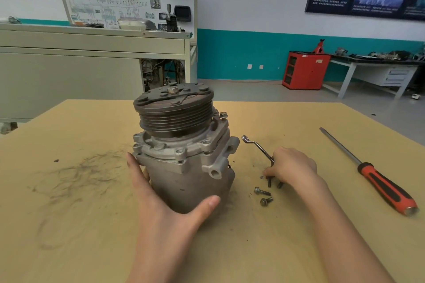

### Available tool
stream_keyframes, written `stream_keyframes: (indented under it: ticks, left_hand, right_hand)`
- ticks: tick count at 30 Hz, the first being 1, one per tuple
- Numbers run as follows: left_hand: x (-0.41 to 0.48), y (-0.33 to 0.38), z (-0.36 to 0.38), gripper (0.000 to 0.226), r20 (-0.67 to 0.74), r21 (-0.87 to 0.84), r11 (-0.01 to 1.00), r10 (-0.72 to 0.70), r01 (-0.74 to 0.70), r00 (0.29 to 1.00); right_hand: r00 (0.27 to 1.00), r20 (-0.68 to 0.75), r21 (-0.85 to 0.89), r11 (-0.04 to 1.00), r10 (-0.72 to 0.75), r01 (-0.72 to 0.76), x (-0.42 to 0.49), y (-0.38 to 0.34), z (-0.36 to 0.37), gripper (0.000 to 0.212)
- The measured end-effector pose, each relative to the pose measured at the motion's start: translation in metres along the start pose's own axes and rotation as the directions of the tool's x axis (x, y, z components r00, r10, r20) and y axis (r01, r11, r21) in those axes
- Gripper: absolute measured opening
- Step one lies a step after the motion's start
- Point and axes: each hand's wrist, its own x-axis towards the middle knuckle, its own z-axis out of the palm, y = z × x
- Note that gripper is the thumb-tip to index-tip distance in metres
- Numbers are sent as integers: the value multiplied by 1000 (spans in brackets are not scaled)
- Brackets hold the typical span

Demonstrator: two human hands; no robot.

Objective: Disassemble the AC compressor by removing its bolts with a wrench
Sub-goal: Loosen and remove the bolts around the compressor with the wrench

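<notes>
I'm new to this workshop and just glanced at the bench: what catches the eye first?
The AC compressor stands pulley-up at centre, held by the left hand. Right of it, the right hand holds a wrench beside loose bolts. A red-handled screwdriver lies farther right.

One compressor [184, 167], wrench [257, 146], screwdriver [377, 179]; four loose bolts [262, 191]

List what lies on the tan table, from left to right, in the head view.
Dark scuff marks → grey metal AC compressor → bent silver wrench → red-and-black-handled screwdriver. The loose dark bolts overlap the wrench, so they are omitted.
</notes>
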Motion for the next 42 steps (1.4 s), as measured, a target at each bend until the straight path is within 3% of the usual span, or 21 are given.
stream_keyframes:
  ticks: [2,3,4,6,8,10,12,19,25,28,32,34,37,38,40,42]
  left_hand:
    - [-1,1,5,141,-12,21,1000,13,-13,1000]
    - [0,2,7,142,-19,22,1000,17,-17,1000]
    - [2,1,8,142,-26,21,1000,22,-21,999]
    - [3,0,9,143,-33,15,1000,27,-27,999]
    - [4,0,9,143,-41,9,999,34,-34,999]
    - [5,0,7,144,-45,12,999,36,-36,998]
    - [6,1,6,144,-43,21,999,38,-37,998]
    - [12,-4,-2,146,0,69,994,86,-86,996]
    - [36,-15,-29,150,274,21,994,100,-110,957]
    - [52,-15,-45,153,425,-15,993,111,-116,899]
    - [66,-11,-53,152,541,-30,993,111,-113,834]
    - [67,-11,-55,152,547,-32,994,104,-104,831]
    - [59,-14,-51,151,509,-25,996,91,-91,856]
    - [55,-16,-47,149,477,-35,995,98,-93,873]
    - [46,-20,-37,145,391,-66,993,118,-100,913]
    - [42,-23,-29,143,317,-89,991,126,-102,940]
  right_hand:
    - [996,-67,97,993,-56,63,0,2,-2,24]
    - [990,-88,233,964,-111,129,-1,2,-3,22]
    - [978,-96,428,879,-186,209,-3,0,-5,22]
    - [932,-102,772,563,-348,295,-12,-9,-9,21]
    - [880,-115,910,306,-462,280,-24,-21,-11,27]
    - [849,-130,937,217,-511,274,-32,-31,-9,41]
    - [844,-161,926,217,-512,309,-37,-36,-8,52]
    - [793,-214,855,284,-570,434,-42,-31,-12,54]
    - [695,-138,828,302,-705,471,-44,-14,-22,52]
    - [730,-131,864,284,-670,415,-43,-9,-26,34]
    - [802,-245,879,223,-545,421,-39,-9,-28,33]
    - [826,-294,927,68,-481,370,-38,-6,-31,29]
    - [791,-378,898,-397,-481,188,-40,-1,-37,19]
    - [773,-416,849,-509,-479,142,-42,0,-40,22]
    - [745,-483,755,-650,-461,87,-48,-3,-41,27]
    - [729,-529,696,-713,-433,82,-57,-11,-40,31]
